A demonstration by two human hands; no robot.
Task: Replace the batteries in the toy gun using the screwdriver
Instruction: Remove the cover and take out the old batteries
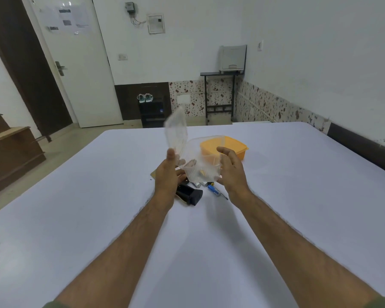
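Above the white table, my right hand [231, 172] grips the side of a clear plastic box [201, 168] with small items inside. My left hand [168, 172] pinches the box's clear lid [177, 132], which stands lifted and blurred to the left of the box. Below the hands lies the black toy gun [190, 194], partly hidden by my left hand. A blue-handled screwdriver [213, 188] lies just right of the gun, tip pointing right. Loose batteries [197, 185] lie between the gun and the screwdriver.
An open orange plastic container [236, 148] stands just behind the clear box. A tan flat piece [152, 173] peeks out left of my left hand. The table [298, 196] runs along the right wall; beyond its far edge stand a shoe rack and a black stand.
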